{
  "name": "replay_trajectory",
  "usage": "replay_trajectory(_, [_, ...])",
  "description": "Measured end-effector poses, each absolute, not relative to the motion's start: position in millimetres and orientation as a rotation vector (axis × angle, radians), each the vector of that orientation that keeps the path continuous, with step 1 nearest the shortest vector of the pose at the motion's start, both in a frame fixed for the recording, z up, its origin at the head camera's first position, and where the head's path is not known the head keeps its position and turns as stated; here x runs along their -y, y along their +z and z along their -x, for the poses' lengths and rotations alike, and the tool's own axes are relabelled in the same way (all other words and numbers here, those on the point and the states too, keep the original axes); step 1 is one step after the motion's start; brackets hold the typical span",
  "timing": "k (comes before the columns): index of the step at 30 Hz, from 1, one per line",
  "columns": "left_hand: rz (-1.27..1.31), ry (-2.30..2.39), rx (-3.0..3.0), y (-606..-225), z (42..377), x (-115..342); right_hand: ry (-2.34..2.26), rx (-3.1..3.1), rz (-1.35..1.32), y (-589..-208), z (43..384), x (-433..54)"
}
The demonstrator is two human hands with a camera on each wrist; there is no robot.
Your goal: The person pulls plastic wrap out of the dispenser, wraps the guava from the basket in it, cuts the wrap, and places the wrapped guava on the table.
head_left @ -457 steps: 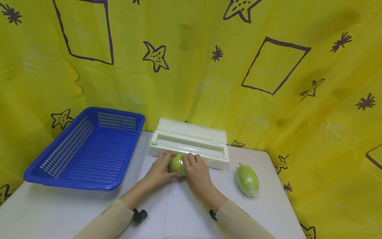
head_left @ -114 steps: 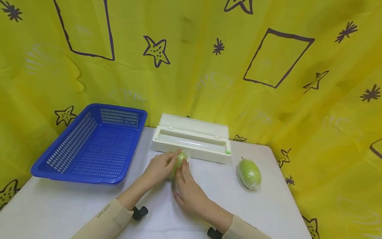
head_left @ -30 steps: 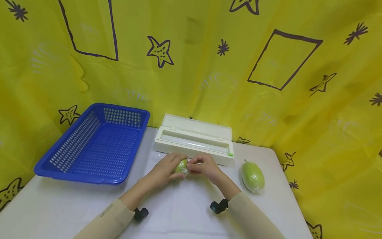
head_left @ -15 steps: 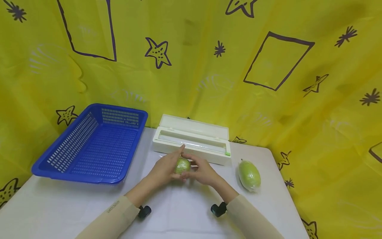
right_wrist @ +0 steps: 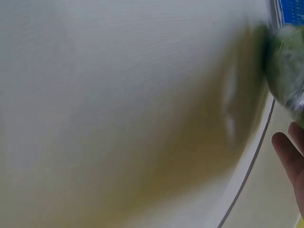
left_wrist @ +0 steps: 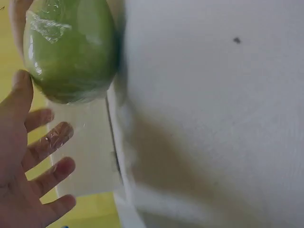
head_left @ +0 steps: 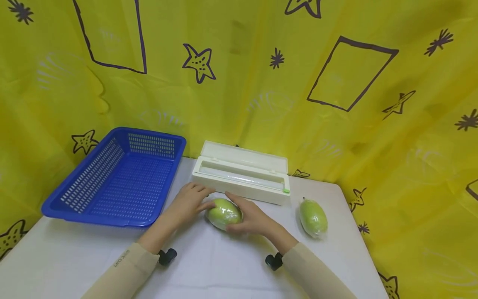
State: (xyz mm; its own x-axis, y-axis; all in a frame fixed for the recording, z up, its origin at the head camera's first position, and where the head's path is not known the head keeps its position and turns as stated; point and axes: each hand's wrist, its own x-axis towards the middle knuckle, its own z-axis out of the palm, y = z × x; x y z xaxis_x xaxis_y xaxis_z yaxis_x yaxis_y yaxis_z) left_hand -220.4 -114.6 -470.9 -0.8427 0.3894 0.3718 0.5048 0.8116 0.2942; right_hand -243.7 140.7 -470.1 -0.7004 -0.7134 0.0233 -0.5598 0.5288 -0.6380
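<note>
An oval green fruit (head_left: 223,214) wrapped in shiny cling film lies on the white table in front of the film box. My right hand (head_left: 252,216) holds its right end, thumb on the near side and fingers on the far side. My left hand (head_left: 186,204) is at the other end, its thumb (left_wrist: 21,90) right at the fruit's skin and its fingers spread apart. In the left wrist view, glossy film shows across one of those fingers. Behind stands the white cling film box (head_left: 240,191), lid up, a film roll (head_left: 239,177) inside.
Another wrapped green fruit (head_left: 313,218) lies on the right of the table. A blue perforated basket (head_left: 127,187) stands on the left. The box's green slider (head_left: 286,191) sits at its right end. A yellow patterned curtain (head_left: 231,104) hangs behind the table.
Half a second ago both hands cupped the fruit end-on; now it lies lengthwise and my left hand has drawn back leftward, fingers spreading. Earlier, the slider moved from the box's left end to its right.
</note>
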Motion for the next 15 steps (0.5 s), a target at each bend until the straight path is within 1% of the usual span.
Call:
replay_trajectory(5, [0.706,-0.547,2.631,-468,220,115,-0.849,-2.541,1.11,-469,240,-138])
replay_trajectory(9, [0.632,-0.581,2.588,-465,217,112,-0.797,-2.601,1.147,-471,237,-139])
replay_trajectory(15, [0.56,-0.661,2.511,-473,198,99,-0.767,-2.683,1.152,-475,233,-137])
